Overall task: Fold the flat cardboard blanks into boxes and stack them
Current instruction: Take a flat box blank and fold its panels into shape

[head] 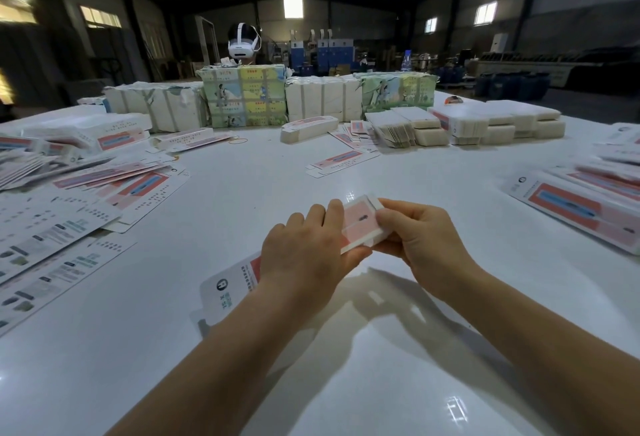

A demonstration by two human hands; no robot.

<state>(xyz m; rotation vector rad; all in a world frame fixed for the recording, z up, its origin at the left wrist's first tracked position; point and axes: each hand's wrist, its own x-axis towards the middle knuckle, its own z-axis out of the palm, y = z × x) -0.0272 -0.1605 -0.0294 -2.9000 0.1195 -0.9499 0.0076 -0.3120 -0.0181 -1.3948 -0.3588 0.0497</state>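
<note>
White and glossy, the surface [346, 172] fills a dim warehouse with high windows; wrapped bundles [242, 96] and stacks of flat blanks [464, 124] line its far side, loose blanks [114, 176] spread at left. Just above the near middle, both hands hold 1 cardboard blank [360, 221], white with a pink-red panel and a logo at its near end. The left hand [304, 248] grips its middle; the right hand [422, 231] pinches the far end. Its long axis runs from near-left to far-right.
</note>
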